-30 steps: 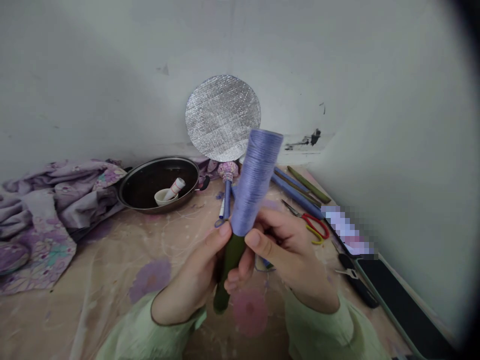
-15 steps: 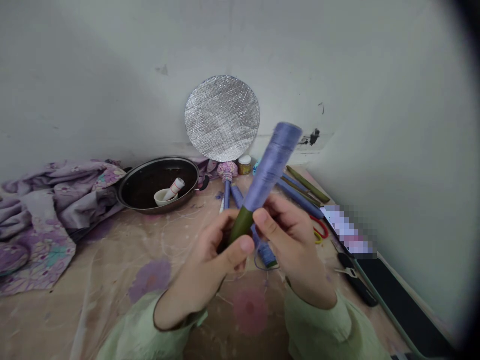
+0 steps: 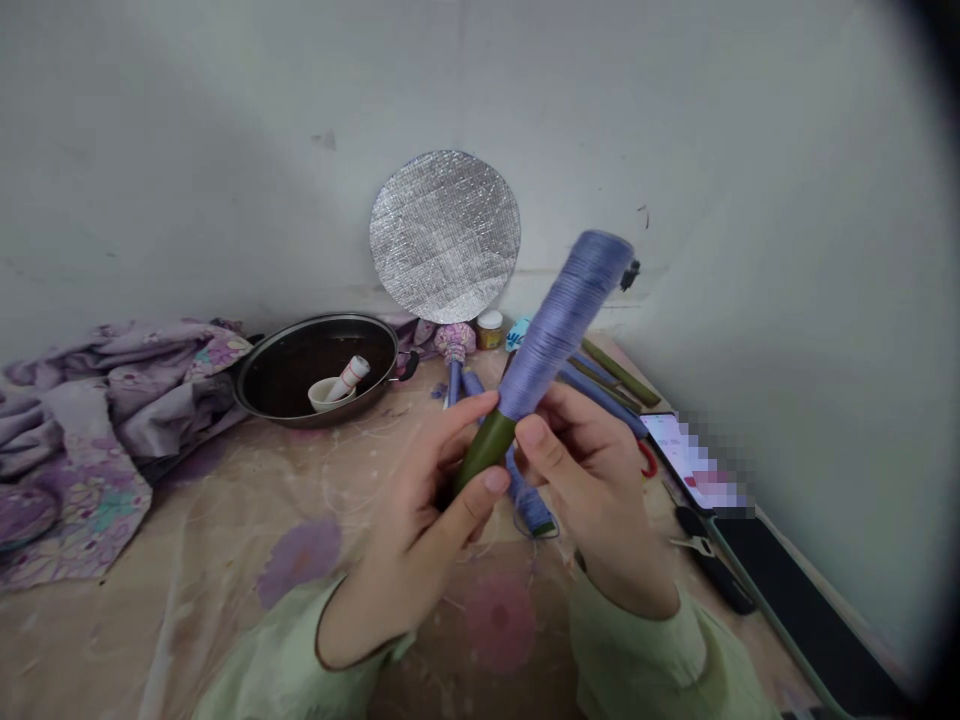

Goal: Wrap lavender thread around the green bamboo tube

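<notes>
A green stick (image 3: 486,452), its upper part wrapped in blue-purple thread (image 3: 566,322), is held tilted up to the right over the table. My left hand (image 3: 435,510) is closed around its bare green lower end, thumb in front. With thumb and bent fingers, my right hand (image 3: 585,480) pinches the stick near the lower edge of the winding. Just below and behind it lies a thread-wound piece (image 3: 531,505) with a loose loop of thread at its end.
A dark pan (image 3: 319,365) holds a white cup (image 3: 330,393) and a small roll. Floral cloth (image 3: 105,430) lies left. Against the wall stands a round silver disc (image 3: 445,236). At right are green sticks (image 3: 622,375), a lit phone (image 3: 686,455) and a black-handled tool (image 3: 720,570).
The wrapped stick has shifted right and slightly up, leaning a little more to the right. My left index finger has stretched up along the stick to the edge of the thread.
</notes>
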